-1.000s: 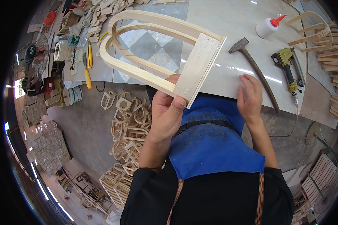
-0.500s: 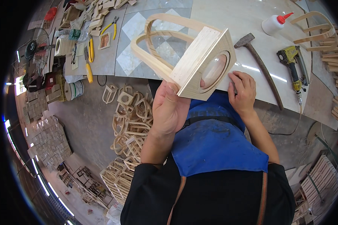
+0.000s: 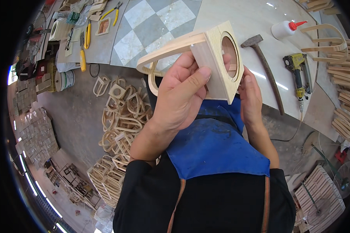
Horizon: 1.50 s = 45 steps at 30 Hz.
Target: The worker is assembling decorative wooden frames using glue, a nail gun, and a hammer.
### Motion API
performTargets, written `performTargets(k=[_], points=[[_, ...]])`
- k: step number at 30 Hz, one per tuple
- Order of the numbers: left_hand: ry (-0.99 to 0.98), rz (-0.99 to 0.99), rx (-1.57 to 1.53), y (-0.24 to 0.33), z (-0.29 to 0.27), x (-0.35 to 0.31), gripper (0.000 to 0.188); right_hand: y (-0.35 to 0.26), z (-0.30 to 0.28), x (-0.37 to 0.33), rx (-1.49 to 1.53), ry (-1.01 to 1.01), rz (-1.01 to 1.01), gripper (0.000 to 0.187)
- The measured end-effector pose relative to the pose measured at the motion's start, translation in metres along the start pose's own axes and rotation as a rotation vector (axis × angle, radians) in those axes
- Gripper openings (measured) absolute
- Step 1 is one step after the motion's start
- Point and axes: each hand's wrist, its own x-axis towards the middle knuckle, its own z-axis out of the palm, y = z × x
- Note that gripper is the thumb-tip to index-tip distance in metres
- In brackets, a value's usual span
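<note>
A pale wooden frame (image 3: 213, 58) is held up in front of me, above the near edge of the table. It has a square panel with a round opening, a box-like side and two bent wooden loops reaching left. My left hand (image 3: 182, 91) is closed on the box side, thumb pressed on its face; a fingertip shows through the opening. At the panel's right edge is my right hand (image 3: 251, 97), its fingers drawn in against the edge and their tips partly hidden.
A hammer (image 3: 265, 66), a yellow nail gun (image 3: 297, 72) with a hose and a white bottle with red nozzle (image 3: 284, 30) lie or stand right on the table. Yellow-handled pliers (image 3: 87, 35) are at left. Wooden frames (image 3: 122, 112) pile on the floor; bent strips (image 3: 344, 101) stack far right.
The wooden frame has turned, its round opening now facing more to the right. My left hand has shifted its hold to the box side. My right hand has come up to the panel's edge.
</note>
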Motion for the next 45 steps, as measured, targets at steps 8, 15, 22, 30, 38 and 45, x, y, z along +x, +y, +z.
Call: performTargets(k=[8,15,22,30,38,45], points=[[0.019,0.061,-0.041,-0.002,0.019,0.009,0.051,-0.011,0.006,-0.003,0.192,-0.056,0.173,0.049],[0.043,0.092,-0.131,-0.005,0.027,0.010,0.051,-0.004,0.006,-0.005,0.039,-0.057,0.125,0.046],[0.052,0.090,-0.291,0.003,0.031,0.013,0.050,0.010,0.014,-0.004,-0.120,-0.104,0.004,0.041],[-0.063,-0.010,-0.022,0.035,0.021,0.008,0.050,-0.016,0.019,0.000,-0.102,-0.162,-0.067,0.027],[-0.061,0.015,0.033,0.034,-0.006,0.006,0.047,-0.039,0.028,-0.010,-0.161,-0.188,-0.060,0.027],[0.016,0.004,-0.017,0.035,-0.004,0.001,0.038,-0.044,0.028,-0.015,-0.149,-0.195,-0.043,0.028]])
